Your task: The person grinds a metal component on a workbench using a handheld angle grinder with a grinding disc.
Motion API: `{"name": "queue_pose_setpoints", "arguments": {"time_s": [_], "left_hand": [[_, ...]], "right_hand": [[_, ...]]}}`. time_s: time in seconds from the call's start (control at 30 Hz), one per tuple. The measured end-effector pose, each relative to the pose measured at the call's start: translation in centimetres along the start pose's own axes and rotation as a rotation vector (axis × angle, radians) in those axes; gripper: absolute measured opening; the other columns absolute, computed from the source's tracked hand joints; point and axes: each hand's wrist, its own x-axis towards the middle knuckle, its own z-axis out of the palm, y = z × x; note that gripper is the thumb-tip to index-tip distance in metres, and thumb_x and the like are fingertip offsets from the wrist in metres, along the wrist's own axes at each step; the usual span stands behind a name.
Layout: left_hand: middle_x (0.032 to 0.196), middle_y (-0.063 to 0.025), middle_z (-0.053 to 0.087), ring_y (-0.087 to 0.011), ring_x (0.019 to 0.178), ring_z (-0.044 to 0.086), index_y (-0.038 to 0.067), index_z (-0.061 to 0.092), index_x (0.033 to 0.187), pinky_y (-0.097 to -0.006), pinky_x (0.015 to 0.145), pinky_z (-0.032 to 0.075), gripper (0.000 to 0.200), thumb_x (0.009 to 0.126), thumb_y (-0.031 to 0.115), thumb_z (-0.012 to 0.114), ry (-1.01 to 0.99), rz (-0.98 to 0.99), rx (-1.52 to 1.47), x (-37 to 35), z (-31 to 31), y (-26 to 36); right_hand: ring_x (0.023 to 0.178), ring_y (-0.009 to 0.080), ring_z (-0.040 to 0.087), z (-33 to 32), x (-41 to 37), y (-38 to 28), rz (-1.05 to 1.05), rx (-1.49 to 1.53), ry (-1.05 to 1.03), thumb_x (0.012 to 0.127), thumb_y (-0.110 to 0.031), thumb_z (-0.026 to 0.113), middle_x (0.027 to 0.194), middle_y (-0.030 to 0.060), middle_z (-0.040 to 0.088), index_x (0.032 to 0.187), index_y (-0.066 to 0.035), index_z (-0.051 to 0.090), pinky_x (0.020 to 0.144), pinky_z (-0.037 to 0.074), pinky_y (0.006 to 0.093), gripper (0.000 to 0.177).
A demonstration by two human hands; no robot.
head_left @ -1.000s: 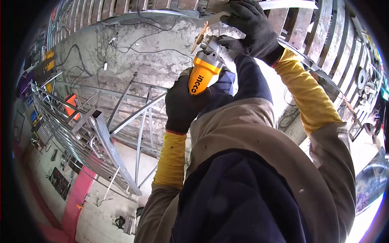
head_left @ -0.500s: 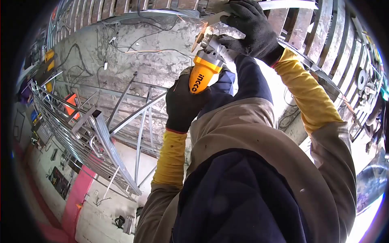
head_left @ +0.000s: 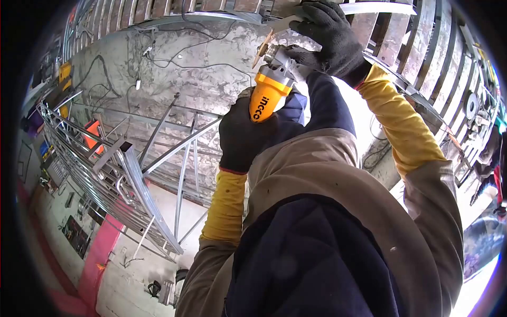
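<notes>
My left hand (head_left: 244, 132), in a black glove, is wrapped around the orange body of an angle grinder (head_left: 268, 98) marked "ingco". The grinder points up and away from me, its thin disc (head_left: 262, 48) seen nearly edge-on. My right hand (head_left: 330, 45), also gloved in black, has its fingers curled over a pale metal strip (head_left: 284, 24) beside the disc. The thumb of that hand lies close to the grinder's metal head. Part of the strip is hidden under the glove.
A slatted metal bench (head_left: 364, 29) runs along the top and right, with a grinding disc (head_left: 471, 103) on it. At left stands a welded tube frame (head_left: 132, 164). Cables (head_left: 211, 66) trail across the stained concrete floor (head_left: 174, 47).
Sparks flew at the disc half a second ago; none show now. The grinder and my left hand have shifted slightly right. My right hand has barely moved.
</notes>
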Motion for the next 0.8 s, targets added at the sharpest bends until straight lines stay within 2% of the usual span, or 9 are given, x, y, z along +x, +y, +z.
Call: {"name": "queue_pose_setpoints", "arguments": {"time_s": [0.2, 0.43, 0.5, 0.8], "left_hand": [[0.073, -0.0107, 0.071, -0.0239, 0.062, 0.073, 0.005, 0.066, 0.1, -0.037, 0.059, 0.058, 0.041, 0.077, 0.031, 0.087, -0.04, 0.03, 0.05, 0.3, -1.0, -0.6], [0.075, -0.0118, 0.07, -0.0255, 0.064, 0.072, 0.004, 0.066, 0.099, -0.0391, 0.061, 0.057, 0.041, 0.077, 0.032, 0.087, -0.056, -0.013, 0.04, 0.1, -1.1, -0.6], [0.077, -0.0126, 0.071, -0.0277, 0.066, 0.072, 0.004, 0.066, 0.1, -0.0406, 0.062, 0.057, 0.041, 0.078, 0.031, 0.087, -0.005, 0.055, 0.084, 0.0, -0.9, -0.7], [0.084, -0.0139, 0.073, -0.0291, 0.073, 0.074, 0.003, 0.068, 0.111, -0.0404, 0.066, 0.059, 0.051, 0.075, 0.032, 0.089, -0.024, -0.005, -0.018, -0.1, -0.5, -0.3]], "right_hand": [[0.121, 0.0485, 0.059, 0.3, 0.0, 0.0, 0.01, -0.001, 0.001, 0.076, -0.043, 0.089, 0.123, 0.0274, 0.064, 0.105, -0.001, 0.076, 0.107, 0.045, 0.0587, 0.053], [0.122, 0.0488, 0.059, 0.2, 0.1, -0.3, 0.018, -0.005, -0.005, 0.076, -0.044, 0.089, 0.124, 0.0274, 0.064, 0.105, -0.001, 0.076, 0.108, 0.045, 0.0587, 0.054], [0.122, 0.0486, 0.059, 0.2, 0.1, -0.3, 0.014, 0.0, -0.014, 0.076, -0.044, 0.088, 0.124, 0.0274, 0.064, 0.106, -0.001, 0.076, 0.107, 0.045, 0.0585, 0.053], [0.122, 0.0486, 0.059, 0.1, 0.3, -0.2, 0.011, 0.009, -0.027, 0.079, -0.044, 0.086, 0.124, 0.0281, 0.063, 0.107, 0.0, 0.076, 0.107, 0.046, 0.0586, 0.053]]}}
